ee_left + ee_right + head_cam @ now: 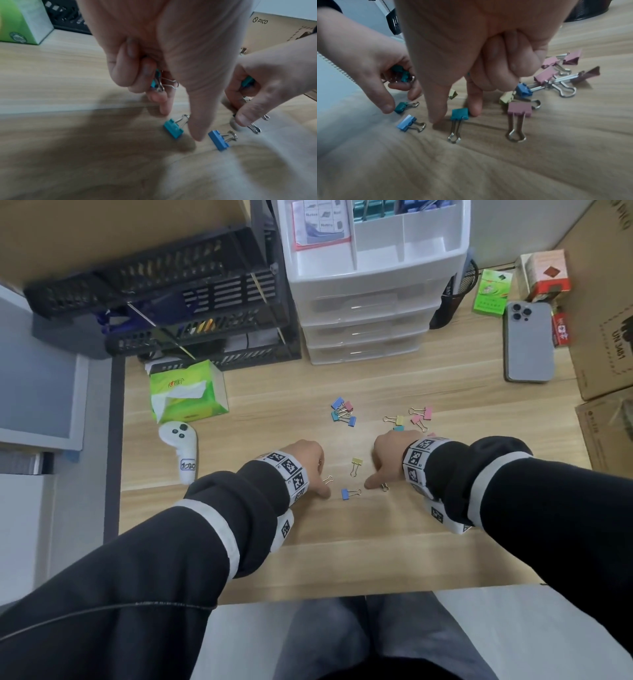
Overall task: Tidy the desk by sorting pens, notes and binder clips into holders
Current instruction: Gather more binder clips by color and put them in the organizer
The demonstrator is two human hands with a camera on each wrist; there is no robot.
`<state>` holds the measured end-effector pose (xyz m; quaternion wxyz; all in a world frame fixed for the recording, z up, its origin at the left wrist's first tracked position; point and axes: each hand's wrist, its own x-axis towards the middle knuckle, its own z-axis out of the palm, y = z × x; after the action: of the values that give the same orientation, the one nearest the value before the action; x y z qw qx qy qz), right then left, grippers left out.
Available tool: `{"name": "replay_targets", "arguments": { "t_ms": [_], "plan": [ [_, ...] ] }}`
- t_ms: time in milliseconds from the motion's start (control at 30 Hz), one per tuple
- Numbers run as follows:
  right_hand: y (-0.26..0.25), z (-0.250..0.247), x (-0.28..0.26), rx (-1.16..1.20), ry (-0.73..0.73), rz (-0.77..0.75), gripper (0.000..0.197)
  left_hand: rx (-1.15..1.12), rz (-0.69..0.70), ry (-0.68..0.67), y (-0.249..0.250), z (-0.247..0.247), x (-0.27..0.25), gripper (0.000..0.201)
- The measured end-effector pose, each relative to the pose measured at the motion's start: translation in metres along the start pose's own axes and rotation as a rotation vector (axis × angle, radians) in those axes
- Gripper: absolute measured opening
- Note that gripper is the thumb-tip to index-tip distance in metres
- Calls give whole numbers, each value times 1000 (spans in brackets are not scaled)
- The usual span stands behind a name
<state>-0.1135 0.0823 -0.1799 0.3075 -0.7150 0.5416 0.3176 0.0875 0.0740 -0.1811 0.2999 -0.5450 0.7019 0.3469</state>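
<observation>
Light wood desk (445, 392); grey floor (85, 508) at left

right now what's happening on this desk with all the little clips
A person is gathering binder clips off the wooden desk with both hands. The left hand already holds teal clips in its curled fingers, and the right hand is closing thumb and forefinger on a teal clip. More clips lie loose further back.

I see small binder clips (343, 416) loose on the wooden desk, wire handles out; blue/pink/teal cluster mid-desk; pink and yellow group (416, 416) to its right; yellow clip (356, 463), blue clip (346, 494) and teal clip (459, 114) lie flat nearer me.
</observation>
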Motion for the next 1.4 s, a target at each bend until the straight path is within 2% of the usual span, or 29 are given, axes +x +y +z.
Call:
{"name": "replay_targets", "arguments": {
  "t_ms": [133,233,300,367,433,500,667,800,900,967,1067,1100,1167,1267,1400],
  "plan": [
    [-5,3,0,25,38,11,35,66,12,27,5,-1,0,17],
    [-3,1,-4,117,36,20,34,82,13,23,5,-2,1,7],
    [0,0,-5,276,44,34,38,74,12,18,5,-1,2,14],
    [2,-4,-6,526,48,43,33,37,-5,39,4,1,4,24],
    [7,-10,-10,837,56,66,30,-32,-24,71,4,-2,7,18],
    [14,-19,-15,1063,49,80,28,-112,-10,96,5,-7,11,23],
    [33,-36,-12,1404,72,84,26,-179,-15,155,15,-28,15,26],
    [53,-45,-8,1604,-28,165,8,-191,-28,160,23,-45,18,26],
    [67,-48,-5,1692,-36,173,8,-187,-48,167,27,-57,21,26],
    [74,-52,-2,1603,79,200,12,-176,-84,191,28,-65,24,23],
    [76,-54,-3,1119,266,222,18,-158,-122,217,28,-71,29,20],
    [77,-51,-3,940,276,212,20,-151,-129,216,27,-71,30,20],
    [76,-45,-1,700,191,196,24,-134,-121,208,26,-71,34,20],
    [70,-37,5,499,90,197,34,-70,-86,220,25,-69,40,24],
    [57,-37,12,346,135,197,33,-48,-30,288,23,-65,48,32]
  ]
}}
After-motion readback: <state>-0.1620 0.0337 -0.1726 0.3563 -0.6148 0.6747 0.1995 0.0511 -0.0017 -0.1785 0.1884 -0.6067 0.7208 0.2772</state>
